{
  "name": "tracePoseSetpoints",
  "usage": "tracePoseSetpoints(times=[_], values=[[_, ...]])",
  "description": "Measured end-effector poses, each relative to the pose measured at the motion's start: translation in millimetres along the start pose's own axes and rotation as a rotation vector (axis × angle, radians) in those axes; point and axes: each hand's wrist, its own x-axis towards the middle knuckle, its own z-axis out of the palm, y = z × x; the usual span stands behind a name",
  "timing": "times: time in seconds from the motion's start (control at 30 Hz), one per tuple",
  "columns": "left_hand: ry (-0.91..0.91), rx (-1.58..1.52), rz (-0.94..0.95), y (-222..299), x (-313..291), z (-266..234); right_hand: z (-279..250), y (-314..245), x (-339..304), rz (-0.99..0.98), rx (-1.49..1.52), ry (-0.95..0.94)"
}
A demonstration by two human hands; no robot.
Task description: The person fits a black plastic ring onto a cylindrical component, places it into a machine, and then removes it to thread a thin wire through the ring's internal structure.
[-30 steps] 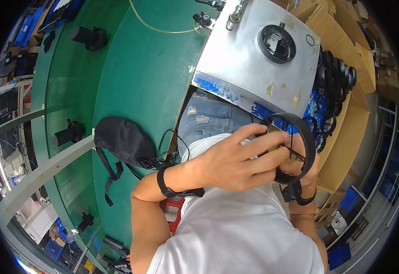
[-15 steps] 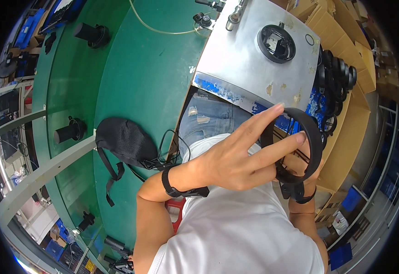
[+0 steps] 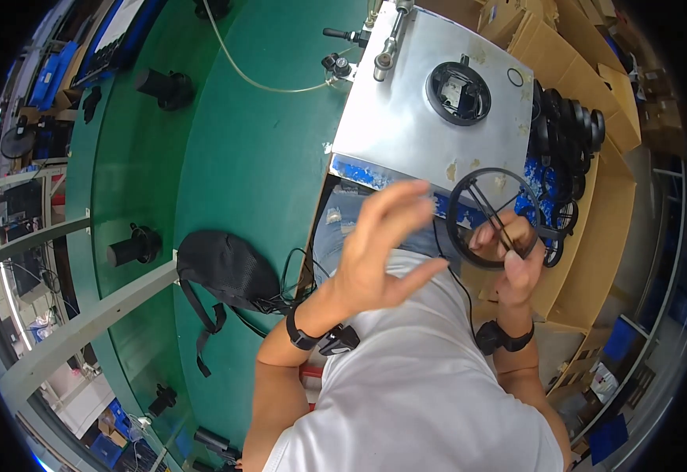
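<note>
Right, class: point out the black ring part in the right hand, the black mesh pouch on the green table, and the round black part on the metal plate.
black ring part (image 3: 459, 191), head view, upper left of its rim.
black mesh pouch (image 3: 221, 267), head view, middle of the mesh.
round black part (image 3: 458, 93), head view, its centre.

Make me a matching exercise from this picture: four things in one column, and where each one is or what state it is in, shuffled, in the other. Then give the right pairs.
Things
1. black spoked ring
2. left hand
3. black mesh pouch
4. round black part

Places or states
A. lying on the green table beside a strap
B. held in the right hand
C. sitting on the metal plate
D. open, blurred, holding nothing

Pairs: 1-B, 2-D, 3-A, 4-C
</note>
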Motion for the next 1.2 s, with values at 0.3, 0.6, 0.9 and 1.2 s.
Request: tracePoseSetpoints(times=[0.3,0.6,0.9,1.2], values=[[0.134,-0.597,-0.721,-33,-32,6,36,34,18,0.358,0.134,-0.341],[0.284,-0.643,-0.817,-81,-69,-42,-33,66,18,0.191,-0.322,-0.073],[0.986,0.088,-1.079,-178,-160,-126,-72,73,76,0.039,-0.647,-0.160],[1.009,0.711,-0.979,-174,-151,-100,-80,100,96,0.036,-0.712,-0.119]])
